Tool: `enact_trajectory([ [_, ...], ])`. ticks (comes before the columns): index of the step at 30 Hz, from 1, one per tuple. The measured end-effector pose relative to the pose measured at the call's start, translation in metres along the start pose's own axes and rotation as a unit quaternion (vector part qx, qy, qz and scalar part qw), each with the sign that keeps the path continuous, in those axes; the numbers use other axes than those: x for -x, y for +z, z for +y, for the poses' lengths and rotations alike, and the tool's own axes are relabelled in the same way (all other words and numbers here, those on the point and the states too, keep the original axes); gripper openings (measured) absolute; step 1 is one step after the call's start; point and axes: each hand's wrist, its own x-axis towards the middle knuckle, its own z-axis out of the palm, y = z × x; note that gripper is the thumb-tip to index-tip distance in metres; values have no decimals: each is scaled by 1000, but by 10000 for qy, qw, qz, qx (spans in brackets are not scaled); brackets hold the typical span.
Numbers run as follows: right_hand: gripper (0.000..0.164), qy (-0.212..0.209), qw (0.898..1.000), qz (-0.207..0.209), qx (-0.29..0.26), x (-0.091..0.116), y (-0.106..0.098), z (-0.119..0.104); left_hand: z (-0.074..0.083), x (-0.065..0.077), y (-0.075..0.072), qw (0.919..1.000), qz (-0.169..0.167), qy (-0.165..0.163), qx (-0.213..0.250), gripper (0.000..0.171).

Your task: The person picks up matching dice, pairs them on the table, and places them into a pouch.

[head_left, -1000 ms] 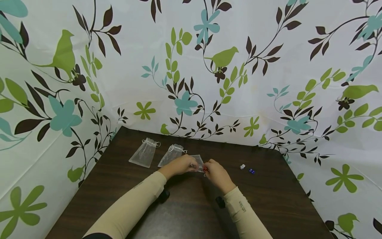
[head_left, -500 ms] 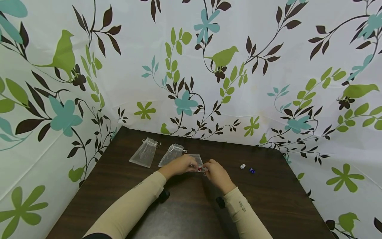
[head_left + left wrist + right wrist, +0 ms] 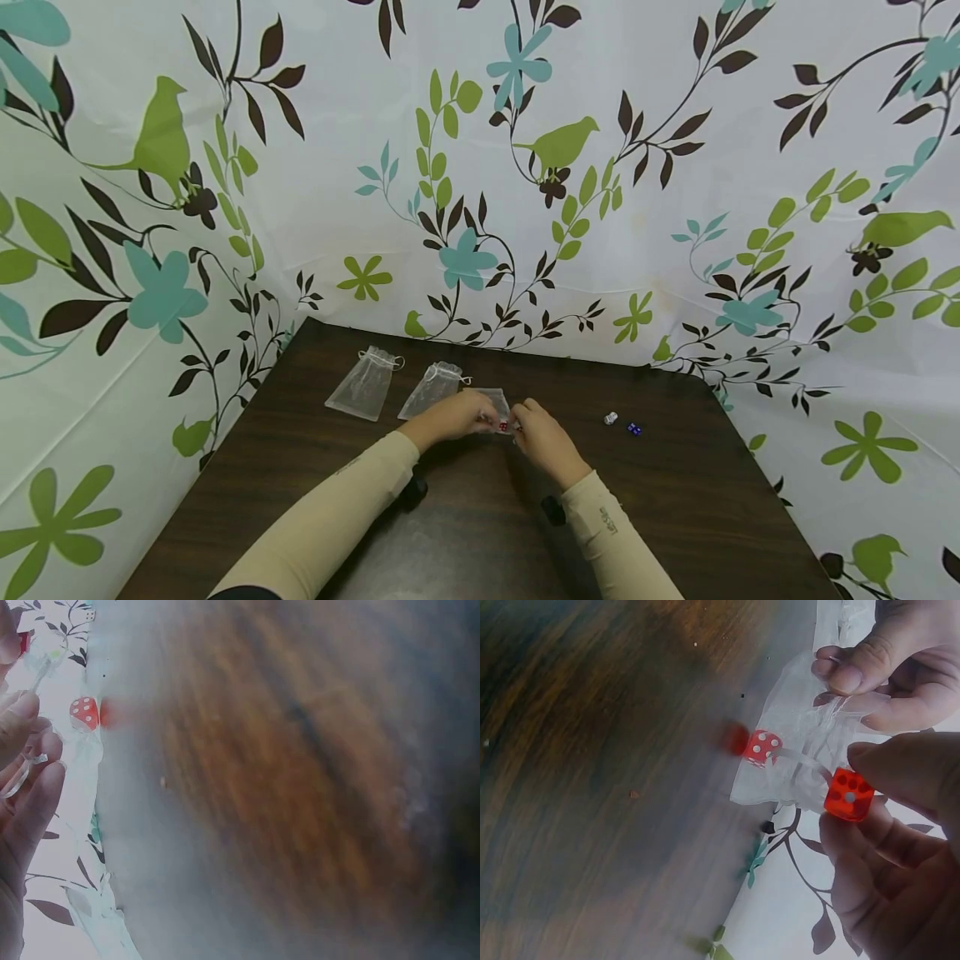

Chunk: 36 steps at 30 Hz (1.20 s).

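Note:
My left hand (image 3: 474, 412) pinches the edge of a sheer white drawstring bag (image 3: 491, 398) near its mouth. In the right wrist view, a red die (image 3: 762, 748) with white pips sits in the bag (image 3: 791, 712), seen through the mesh. My right hand (image 3: 543, 437) pinches a second, translucent red die (image 3: 850, 795) between thumb and fingers, beside the bag's mouth. A loop of drawstring crosses in front of the bag, close to this die. The left wrist view shows the red die (image 3: 85, 713) beside my left fingers (image 3: 37, 802).
Two more sheer drawstring bags lie to the left, the far one (image 3: 363, 385) and the nearer one (image 3: 433, 390). Small white (image 3: 611, 417) and blue (image 3: 634, 429) dice sit on the dark wooden table (image 3: 465, 525) at right. A patterned cloth (image 3: 480, 208) hangs behind.
One red die has passed from my right fingers leftward into the bag. A second red die now shows in my right fingers. My left hand has stayed in place.

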Motion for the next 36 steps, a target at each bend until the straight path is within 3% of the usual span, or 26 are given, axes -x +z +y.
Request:
enact_trajectory([
  [16,19,-93,9990,394,165,-4,6,-7,5,1,-1,9998,-94,-16,-190,4],
  [36,21,176,9990,201,365,-5,12,-7,8,3,-2,9995,-33,-128,-281,5],
])
